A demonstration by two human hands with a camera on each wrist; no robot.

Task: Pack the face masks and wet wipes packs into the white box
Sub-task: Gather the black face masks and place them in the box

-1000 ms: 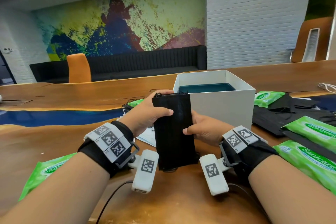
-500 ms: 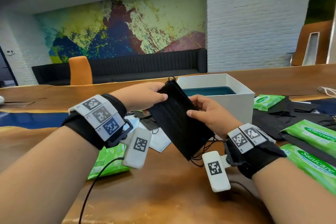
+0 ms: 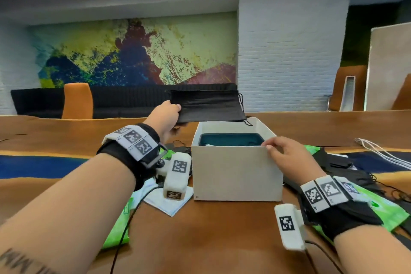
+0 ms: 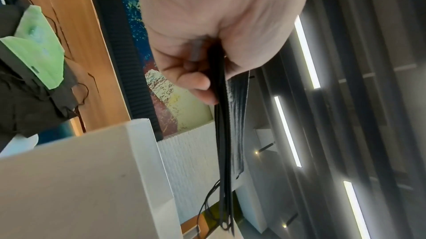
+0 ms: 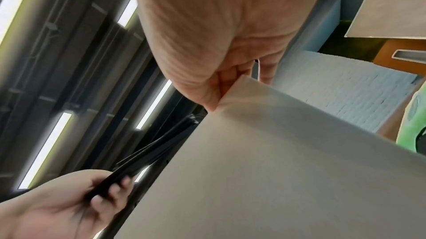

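My left hand point(image 3: 165, 115) pinches one end of a stack of black face masks point(image 3: 209, 105), held flat in the air above the far left rim of the white box point(image 3: 235, 173). Seen edge-on in the left wrist view, the black masks point(image 4: 224, 133) hang from my left hand point(image 4: 202, 71) with ear loops dangling. My right hand point(image 3: 287, 155) grips the box's near right corner, thumb on the rim; in the right wrist view the right hand point(image 5: 221, 86) holds that corner of the box point(image 5: 276, 170). A teal insert point(image 3: 231, 139) lies inside the box.
More black masks point(image 3: 338, 162) and green wet wipes packs point(image 3: 384, 209) lie right of the box. Another green wipes pack point(image 3: 117, 229) and a pale blue mask point(image 3: 169, 202) lie left of it on the wooden table point(image 3: 211, 240). White cords point(image 3: 382, 151) sit far right.
My right hand let go of the black masks and took the box's corner. My left hand carried the masks up and forward over the box, turning them level.
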